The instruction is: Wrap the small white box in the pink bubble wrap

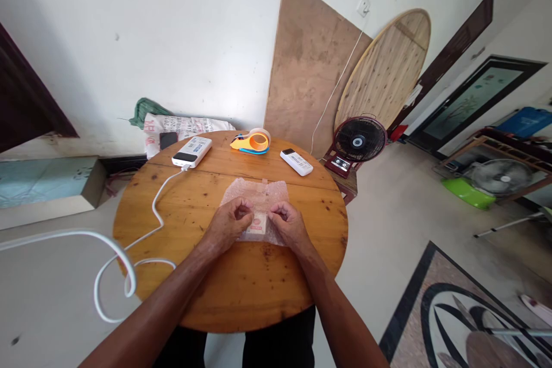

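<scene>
A sheet of clear, pinkish bubble wrap (250, 188) lies on the round wooden table (241, 282). On it, between my hands, sits a small pale box with red print (257, 224). My left hand (229, 221) is at the left of the box, thumb and fingertips pinched together on the wrap. From the right side, my right hand (291, 224) pinches the wrap in the same way near the box's upper right corner. The fingers partly cover the box's sides, and how far the wrap folds over it is hard to make out.
Toward the far edge stand an orange tape dispenser (253, 141), a white power bank (192, 152) with a white cable (157, 207) hanging off the left, and a second white power bank (296, 161). A black fan (359, 139) stands beyond the table's right edge.
</scene>
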Available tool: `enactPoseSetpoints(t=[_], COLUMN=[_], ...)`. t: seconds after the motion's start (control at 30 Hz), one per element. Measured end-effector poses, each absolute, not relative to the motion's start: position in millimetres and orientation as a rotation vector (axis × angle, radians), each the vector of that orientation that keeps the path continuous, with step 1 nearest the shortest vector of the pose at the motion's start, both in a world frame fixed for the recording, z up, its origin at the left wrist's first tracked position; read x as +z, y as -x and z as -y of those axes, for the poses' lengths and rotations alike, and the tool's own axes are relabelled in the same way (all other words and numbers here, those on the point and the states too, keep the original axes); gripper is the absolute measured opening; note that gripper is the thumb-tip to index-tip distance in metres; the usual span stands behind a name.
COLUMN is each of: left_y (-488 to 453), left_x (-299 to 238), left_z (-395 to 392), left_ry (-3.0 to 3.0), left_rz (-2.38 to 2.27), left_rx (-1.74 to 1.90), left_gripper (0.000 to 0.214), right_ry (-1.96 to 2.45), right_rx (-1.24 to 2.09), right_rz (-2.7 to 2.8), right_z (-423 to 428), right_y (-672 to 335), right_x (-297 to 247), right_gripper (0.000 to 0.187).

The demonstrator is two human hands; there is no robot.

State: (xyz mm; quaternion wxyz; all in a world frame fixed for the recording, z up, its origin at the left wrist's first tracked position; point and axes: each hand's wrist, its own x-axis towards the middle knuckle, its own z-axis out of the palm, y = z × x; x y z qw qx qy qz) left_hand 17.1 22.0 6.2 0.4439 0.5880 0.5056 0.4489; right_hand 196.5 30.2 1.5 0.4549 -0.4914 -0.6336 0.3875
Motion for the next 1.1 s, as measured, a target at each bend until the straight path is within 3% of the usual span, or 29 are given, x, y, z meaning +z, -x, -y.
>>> enactPoseSetpoints(t=[0.47, 0.77, 1.1], left_y=[-18, -19, 19], left_x=[7, 8, 16], left_z=[-22, -23, -16], left_ry=[-1.453, -1.458, -1.749], left_rz=[-1.181, -1.175, -1.527], left_rx=[1.108, 1.096, 0.910], left_gripper=[0.022, 0.027, 0.042], right_ry=[1.274, 0.977, 1.063], right_rx=[0.844, 0.151, 0.001], right_rz=[1.711, 2.398, 2.607], right_z=[-30, -4, 2], right_y=[-205, -191, -183], right_x=[3, 54, 57], right_gripper=[0.010, 0.011, 0.011])
